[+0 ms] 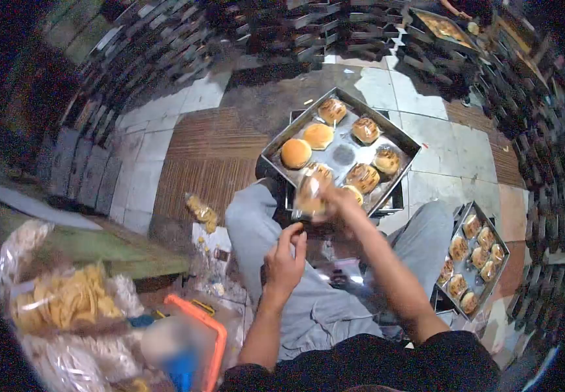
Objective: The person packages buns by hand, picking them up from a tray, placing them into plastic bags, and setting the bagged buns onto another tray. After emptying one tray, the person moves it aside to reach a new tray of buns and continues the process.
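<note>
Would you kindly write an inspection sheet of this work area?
Surface: metal tray before the knees, its middle partly bare.
Job's things: round buns, some dark-marked; clear wrapping at the near corner.
Clutter: bagged goods and orange-edged container at left.
Hands: right hand blurred at the wrapping; left hand just beside.
Cables: nothing seen.
Surroundings: tiled floor, second tray at right, another person's hand at upper right.

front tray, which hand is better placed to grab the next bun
Likely the right hand: it reaches over the near rim of the front tray, by the buns, while the left hand is outside it.
</note>
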The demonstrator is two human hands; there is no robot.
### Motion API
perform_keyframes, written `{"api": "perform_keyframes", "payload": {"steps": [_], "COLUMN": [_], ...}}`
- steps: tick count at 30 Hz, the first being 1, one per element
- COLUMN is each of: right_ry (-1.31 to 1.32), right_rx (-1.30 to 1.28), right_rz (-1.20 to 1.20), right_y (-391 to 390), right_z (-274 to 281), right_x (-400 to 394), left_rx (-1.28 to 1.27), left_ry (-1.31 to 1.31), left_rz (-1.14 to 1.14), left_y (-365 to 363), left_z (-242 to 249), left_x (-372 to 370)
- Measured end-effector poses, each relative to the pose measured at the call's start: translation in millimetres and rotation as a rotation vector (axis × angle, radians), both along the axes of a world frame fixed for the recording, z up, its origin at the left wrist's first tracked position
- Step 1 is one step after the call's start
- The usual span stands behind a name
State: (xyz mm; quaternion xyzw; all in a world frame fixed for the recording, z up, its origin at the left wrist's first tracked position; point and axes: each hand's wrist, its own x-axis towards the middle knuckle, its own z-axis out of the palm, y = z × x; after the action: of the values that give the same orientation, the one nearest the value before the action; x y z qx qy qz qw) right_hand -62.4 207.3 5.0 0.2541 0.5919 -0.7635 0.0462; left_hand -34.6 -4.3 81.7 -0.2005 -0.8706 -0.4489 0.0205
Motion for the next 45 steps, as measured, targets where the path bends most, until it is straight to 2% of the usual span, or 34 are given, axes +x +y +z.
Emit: {"api": "perform_keyframes", "payload": {"steps": [1,2,3,4,5,6,7,8,9,10,11,13,15,16,17,18,19,21,22,23,24,25,27,28,31,32,33,36,38,41,42,43,44,45], "right_ry": [-0.069,-0.071,-0.01,0.045,0.045,0.08,-0.119,-0.147,-0.248,0.041,-0.12,-0.04,0.256,0.256,0.098,-0.043,-0.026,0.225,0.113,0.311,0.285,0.255,0.313,0.342,0.396,0.448,0.54,0.476,0.569,0.649,0.59,0.57,0.589,0.608], "right_rx": [-0.139,-0.139,0.532,1.212,1.022,1.014,0.878,0.922,0.819,0.942,1.011,1.017,1.238,1.231,0.919,0.613,0.615,0.819,0.866,0.834,0.714,0.594,0.625,0.658,0.696,0.541,0.644,0.606,0.841,0.919,0.818,0.824,0.714,0.606], "right_rz": [-0.094,-0.114,-0.281,-0.434,-0.227,-0.168,0.056,0.185,0.442,0.429,0.608,0.512,0.382,0.384,0.358,0.324,0.321,0.705,0.695,0.421,0.364,0.311,0.375,0.414,0.358,0.352,0.342,0.356,0.352,0.382,0.264,0.272,0.197,0.117], "right_y": [15,24,34,42,47,33,17,-3,-16,-34,-52,-70,-60,-60,-62,-61,-55,-34,-24,-9,11,30,49,51,30,21,14,-2,-8,-2,-7,-15,-27,-41], "right_z": [38,27,8,10,14,11,17,22,-4,-43,-48,-53,-19,-19,-20,-22,-22,-23,-12,5,33,52,68,74,97,101,88,68,65,68,76,77,76,73], "right_x": [-6,-8,-10,-12,9,26,45,69,91,128,150,160,145,147,151,152,152,153,139,136,126,122,120,122,135,137,140,147,144,124,118,112,107,98], "left_rx": [0.003,0.08,0.154,0.167,0.124,0.007,-0.108,-0.097,-0.122,-0.146,-0.138,-0.095,-0.03,-0.094,-0.164,-0.347,-0.351,-0.347,-0.35,-0.01,0.332,0.329,0.059,-0.185,-0.443,-0.444,-0.395,-0.362,-0.378,-0.237,-0.118,-0.003,0.196,0.201], "left_ry": [-0.001,-0.152,-0.306,-0.309,-0.29,-0.3,-0.31,-0.312,-0.194,-0.075,-0.08,-0.025,-0.033,-0.416,-0.8,-0.691,-0.676,-0.464,-0.453,-0.492,-0.51,-0.486,-0.628,-0.155,0.181,0.198,0.263,0.382,0.435,0.326,0.35,0.364,0.152,0.128], "left_rz": [-0.018,-0.024,-0.032,-0.04,-0.087,-0.145,-0.2,-0.216,-0.291,-0.361,-0.368,-0.369,-0.41,-0.482,-0.546,-0.593,-0.587,-0.558,-0.532,-0.5,-0.466,-0.443,-0.599,-0.609,-0.736,-0.73,-0.798,-0.875,-0.878,-0.904,-0.616,-0.324,-0.168,-0.168], "left_y": [8,16,23,30,33,36,38,39,39,38,38,34,26,20,13,13,16,22,26,32,36,36,34,35,41,42,43,48,53,66,71,78,90,88], "left_z": [-1,-3,-7,-19,-41,-57,-68,-73,-74,-73,-67,-57,-70,-73,-72,-69,-74,-94,-93,-91,-87,-80,-64,-62,-17,-13,-10,8,36,60,56,49,22,-1], "left_x": [-6,-12,-16,-20,-24,-26,-27,-25,-21,-18,-16,-10,-9,-5,-2,-2,-3,-3,1,5,5,1,-13,-22,-44,-45,-46,-42,-31,-11,-12,-14,-19,-32]}}
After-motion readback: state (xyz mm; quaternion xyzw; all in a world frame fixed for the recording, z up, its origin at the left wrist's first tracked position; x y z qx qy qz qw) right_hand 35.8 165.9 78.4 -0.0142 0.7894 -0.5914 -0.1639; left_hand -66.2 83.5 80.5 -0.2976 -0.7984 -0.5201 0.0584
